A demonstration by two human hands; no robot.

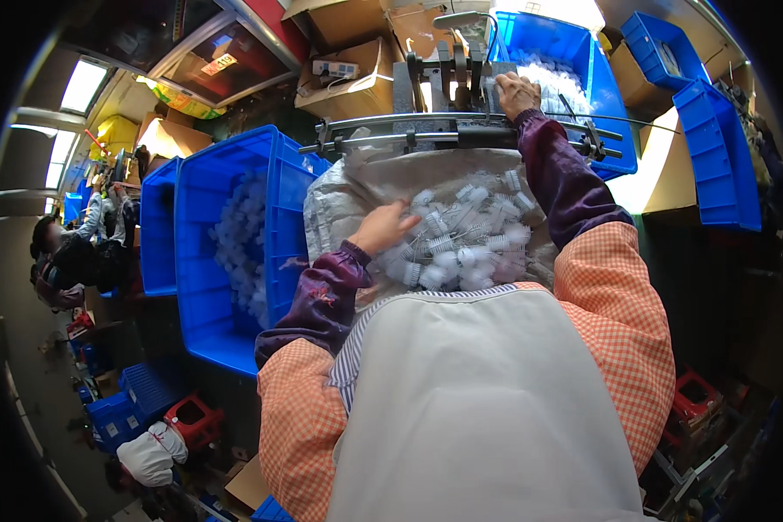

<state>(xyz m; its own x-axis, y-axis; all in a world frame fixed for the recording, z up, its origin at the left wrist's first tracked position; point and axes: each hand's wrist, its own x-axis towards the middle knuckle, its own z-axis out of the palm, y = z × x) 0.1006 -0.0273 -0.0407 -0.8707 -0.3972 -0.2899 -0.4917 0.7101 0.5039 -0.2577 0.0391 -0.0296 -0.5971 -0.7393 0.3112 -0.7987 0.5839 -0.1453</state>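
Note:
My left hand [386,228] reaches over the left edge of a pile of small translucent white plastic pieces [461,235], several with comb-like rows of teeth. Its fingers and thumb are apart, and I see nothing held in them. The pieces lie on a greyish plastic sheet [331,209] in front of me. Farther off, my right hand [518,94] is at the right side of a metal bench machine [457,78], its fingers bent down. What lies under those fingers is hidden. Two metal rods [383,122] run across the machine's near side.
To the left a deep blue bin [274,174] holds more white pieces. Behind the machine on the right stands another blue bin [596,83] with white pieces. Cardboard boxes [348,87] are at the back left. Two people [152,457] [83,252] are off to the left.

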